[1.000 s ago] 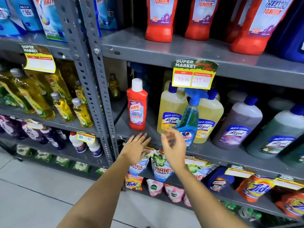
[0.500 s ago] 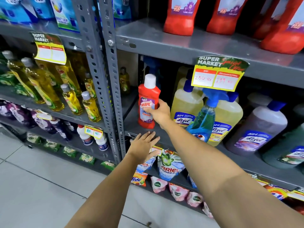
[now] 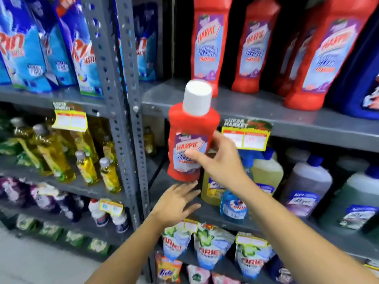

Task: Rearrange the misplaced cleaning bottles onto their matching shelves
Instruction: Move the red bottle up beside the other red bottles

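— Harpic bottle point(image 3: 191, 140), red with a white cap: who has it?

— The right hand point(image 3: 222, 160). Its thumb lies across the purple label and the fingers wrap round the bottle's right side and back, where they are hidden. The bottle is upright, off any shelf, its cap level with the front edge of the upper shelf point(image 3: 266, 117).

— And the left hand point(image 3: 177, 201)?

— Empty, fingers spread and loosely extended, just under the bottle's base. Whether the fingertips touch the base I cannot tell; the picture is smeared there.

— What stands around it?

— On the upper shelf, a row of taller red Harpic bottles point(image 3: 207, 46), their tops cut off by the frame edge, and a dark blue container point(image 3: 361, 83) at far right, only partly in view. Below, behind the right wrist, yellow Lizol bottles point(image 3: 266, 173) and a blue spray bottle point(image 3: 233, 206), its trigger head partly hidden by the forearm. A price tag point(image 3: 246, 136) hangs from the upper shelf's edge; its figures are too blurred to read.

— Further left?

— Past the grey upright point(image 3: 114, 99), yellow dish-liquid bottles point(image 3: 86, 160) and, above them, blue Rin packs point(image 3: 41, 50). Ariel pouches point(image 3: 211, 249) sit on the lower shelf, some partly covered by the left forearm.
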Tool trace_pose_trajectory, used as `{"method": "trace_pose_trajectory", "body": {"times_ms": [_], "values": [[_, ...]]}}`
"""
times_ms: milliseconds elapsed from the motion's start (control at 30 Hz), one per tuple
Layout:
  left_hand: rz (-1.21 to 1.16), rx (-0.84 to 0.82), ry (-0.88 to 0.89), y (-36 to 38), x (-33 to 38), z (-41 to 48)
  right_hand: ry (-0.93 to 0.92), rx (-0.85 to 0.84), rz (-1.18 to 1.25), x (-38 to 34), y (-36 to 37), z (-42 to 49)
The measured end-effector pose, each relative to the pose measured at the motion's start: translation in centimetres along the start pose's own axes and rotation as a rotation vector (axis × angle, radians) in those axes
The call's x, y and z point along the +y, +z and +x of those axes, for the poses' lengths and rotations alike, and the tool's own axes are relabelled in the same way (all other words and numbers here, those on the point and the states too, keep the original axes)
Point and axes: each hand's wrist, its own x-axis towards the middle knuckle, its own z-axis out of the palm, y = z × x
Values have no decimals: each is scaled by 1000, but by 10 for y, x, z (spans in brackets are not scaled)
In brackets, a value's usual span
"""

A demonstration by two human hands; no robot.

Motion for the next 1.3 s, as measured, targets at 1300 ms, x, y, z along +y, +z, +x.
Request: {"method": "trace_pose_trajectory", "body": {"times_ms": [1300], "values": [[153,386,-38,-210,17,102,206,546,-553,-32,-110,107]]}}
